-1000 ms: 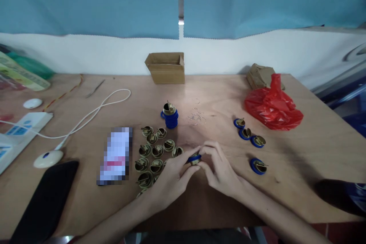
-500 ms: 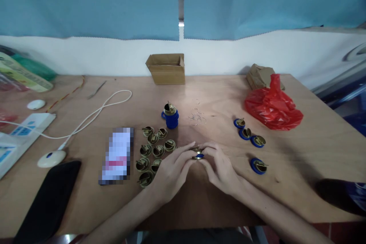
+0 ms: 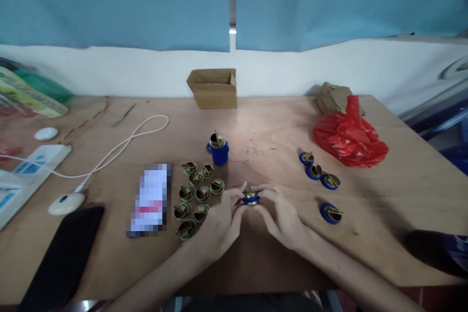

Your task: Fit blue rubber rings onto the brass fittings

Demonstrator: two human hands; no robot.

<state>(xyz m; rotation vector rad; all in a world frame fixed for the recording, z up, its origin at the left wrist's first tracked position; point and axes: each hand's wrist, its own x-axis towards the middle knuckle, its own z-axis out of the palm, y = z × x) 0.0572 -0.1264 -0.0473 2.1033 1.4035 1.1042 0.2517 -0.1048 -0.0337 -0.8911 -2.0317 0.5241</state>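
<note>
Between the fingertips of my left hand (image 3: 223,219) and my right hand (image 3: 280,212) is a small round brass fitting with a blue ring (image 3: 250,199) around it. Both hands pinch it from either side, just above the table. Left of my hands lie several brass fittings (image 3: 202,193) without blue rings, the nearest partly covered by my left hand. A stack of blue rings (image 3: 220,156) stands behind them, topped by another brass fitting (image 3: 217,140). To the right, several brass fittings with blue rings (image 3: 330,181) rest on the table.
Thin wire rings (image 3: 251,148) lie mid-table. Behind stands an open cardboard box (image 3: 215,90). A red plastic bag (image 3: 349,136) is at the back right, a dark bottle (image 3: 435,251) at the right edge. Leftward are a phone (image 3: 149,200), a black phone-like slab (image 3: 62,258) and a white cable (image 3: 127,141).
The fingers of my left hand have shifted and bent back a little, so more of the blue ring on the held fitting shows. The things on the table stay where they were.
</note>
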